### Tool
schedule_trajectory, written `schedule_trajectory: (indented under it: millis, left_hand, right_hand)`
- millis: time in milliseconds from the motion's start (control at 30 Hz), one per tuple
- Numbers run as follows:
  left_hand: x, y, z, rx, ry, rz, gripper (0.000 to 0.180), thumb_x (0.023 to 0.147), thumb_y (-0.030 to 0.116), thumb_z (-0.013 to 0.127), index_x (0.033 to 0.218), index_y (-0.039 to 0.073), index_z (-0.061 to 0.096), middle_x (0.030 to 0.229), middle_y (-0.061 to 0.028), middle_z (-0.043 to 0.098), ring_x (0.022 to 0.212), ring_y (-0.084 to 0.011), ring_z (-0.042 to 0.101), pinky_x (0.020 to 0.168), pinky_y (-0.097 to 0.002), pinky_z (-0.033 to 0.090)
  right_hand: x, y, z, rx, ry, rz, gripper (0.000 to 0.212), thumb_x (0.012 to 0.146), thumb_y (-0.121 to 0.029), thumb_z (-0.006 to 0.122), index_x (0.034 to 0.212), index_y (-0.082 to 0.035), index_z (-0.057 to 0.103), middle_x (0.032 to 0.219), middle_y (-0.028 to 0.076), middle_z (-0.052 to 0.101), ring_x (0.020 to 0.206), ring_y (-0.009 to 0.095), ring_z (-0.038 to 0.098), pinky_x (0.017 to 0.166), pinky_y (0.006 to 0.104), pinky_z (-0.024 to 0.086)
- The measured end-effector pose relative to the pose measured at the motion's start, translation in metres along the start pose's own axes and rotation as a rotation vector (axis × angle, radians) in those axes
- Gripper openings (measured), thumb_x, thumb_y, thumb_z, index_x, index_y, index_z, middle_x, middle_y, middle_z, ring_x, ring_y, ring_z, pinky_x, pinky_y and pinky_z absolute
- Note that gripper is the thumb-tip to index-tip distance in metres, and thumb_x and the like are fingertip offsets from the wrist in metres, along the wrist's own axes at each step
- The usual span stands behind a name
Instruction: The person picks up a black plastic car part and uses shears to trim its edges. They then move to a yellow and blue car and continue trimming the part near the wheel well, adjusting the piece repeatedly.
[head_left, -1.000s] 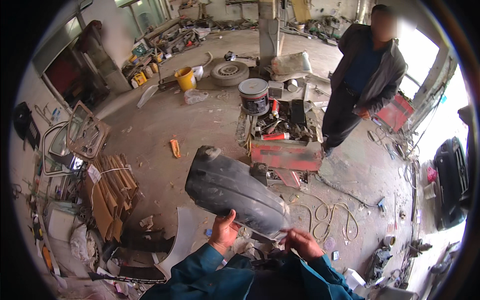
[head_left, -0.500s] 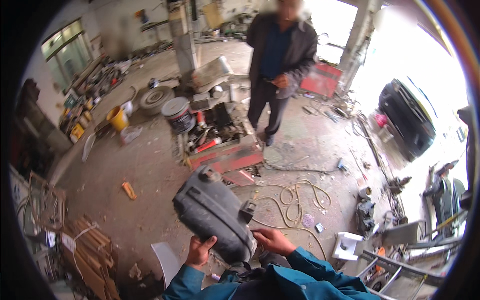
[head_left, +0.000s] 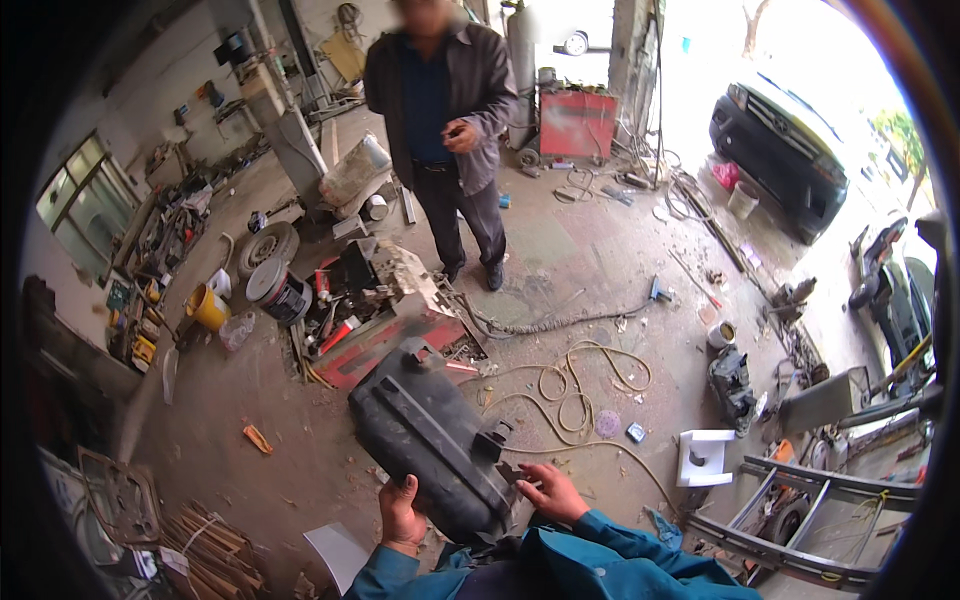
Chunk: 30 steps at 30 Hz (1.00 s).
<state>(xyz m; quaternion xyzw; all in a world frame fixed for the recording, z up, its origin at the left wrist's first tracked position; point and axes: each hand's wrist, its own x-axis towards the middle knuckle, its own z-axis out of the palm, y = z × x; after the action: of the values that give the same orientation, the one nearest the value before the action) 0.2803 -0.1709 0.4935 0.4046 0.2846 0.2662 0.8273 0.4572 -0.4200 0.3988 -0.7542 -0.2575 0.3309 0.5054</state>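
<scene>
I hold a large black plastic car part (head_left: 430, 430), long and ribbed with mounting tabs, tilted in front of my chest. My left hand (head_left: 402, 515) grips its lower left edge, fingers wrapped under it. At the part's lower right corner, beside a tab, my right hand (head_left: 550, 492) is closed on the edge. Both of my sleeves are teal.
A person in a dark jacket (head_left: 445, 90) stands a few steps ahead. Between us lie a red metal piece (head_left: 375, 345), engine parts, a paint bucket (head_left: 278, 292), a yellow bucket (head_left: 208, 307) and a coiled hose (head_left: 570, 385). A dark car (head_left: 790, 125) is parked at the right, ladder (head_left: 800, 510) lower right.
My view has swung right and toward the standing person. The black part has turned in my hands, its ribbed inner side and tabs now facing up; both hands stay on it.
</scene>
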Motion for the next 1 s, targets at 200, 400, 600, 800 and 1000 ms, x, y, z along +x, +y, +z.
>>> schedule_trajectory:
  millis: [200, 400, 600, 800, 1000]
  left_hand:
    - [0.016, -0.028, 0.071, 0.054, -0.044, -0.022, 0.055, 0.102, 0.024, 0.079, 0.147, -0.003, 0.060, 0.140, -0.0093, 0.069, 0.128, -0.0233, 0.065, 0.114, -0.0403, 0.048]
    - [0.027, -0.049, 0.112, 0.070, -0.065, -0.058, 0.041, 0.104, 0.016, 0.077, 0.140, -0.001, 0.066, 0.132, -0.0063, 0.074, 0.120, -0.0178, 0.068, 0.111, -0.0354, 0.050]
    - [0.025, -0.066, 0.116, 0.159, -0.046, -0.043, 0.043, 0.110, 0.019, 0.070, 0.146, 0.000, 0.059, 0.142, -0.0091, 0.068, 0.128, -0.0203, 0.065, 0.114, -0.0373, 0.049]
    - [0.017, -0.082, 0.083, 0.183, -0.086, -0.111, 0.066, 0.111, 0.038, 0.066, 0.160, -0.001, 0.044, 0.153, -0.0106, 0.062, 0.139, -0.0235, 0.059, 0.120, -0.0406, 0.045]
    - [-0.001, -0.098, 0.046, 0.114, -0.071, -0.154, 0.054, 0.103, 0.025, 0.079, 0.146, -0.002, 0.061, 0.143, -0.0089, 0.069, 0.130, -0.0214, 0.064, 0.116, -0.0382, 0.047]
  right_hand:
    - [0.019, -0.019, -0.065, 0.368, -0.214, 0.121, 0.057, 0.108, -0.038, 0.071, 0.152, -0.002, 0.061, 0.148, 0.016, 0.067, 0.134, 0.026, 0.067, 0.111, 0.0414, 0.055]
    - [0.021, -0.018, -0.099, 0.390, -0.214, 0.141, 0.037, 0.110, -0.039, 0.069, 0.105, -0.002, 0.067, 0.090, 0.000, 0.063, 0.090, 0.010, 0.058, 0.082, 0.0318, 0.051]
    - [0.030, -0.001, -0.093, 0.676, -0.061, 0.200, 0.032, 0.111, -0.032, 0.069, 0.092, -0.006, 0.069, 0.081, -0.010, 0.053, 0.076, 0.004, 0.043, 0.066, 0.0264, 0.033]
    - [0.035, -0.007, -0.072, 0.672, -0.051, 0.240, 0.021, 0.111, -0.027, 0.069, 0.102, -0.009, 0.074, 0.080, -0.012, 0.054, 0.069, 0.001, 0.040, 0.060, 0.0245, 0.030]
    - [0.033, -0.040, -0.054, 0.675, -0.053, 0.274, 0.023, 0.113, -0.028, 0.066, 0.106, -0.007, 0.072, 0.083, -0.011, 0.055, 0.070, 0.002, 0.041, 0.060, 0.0244, 0.031]
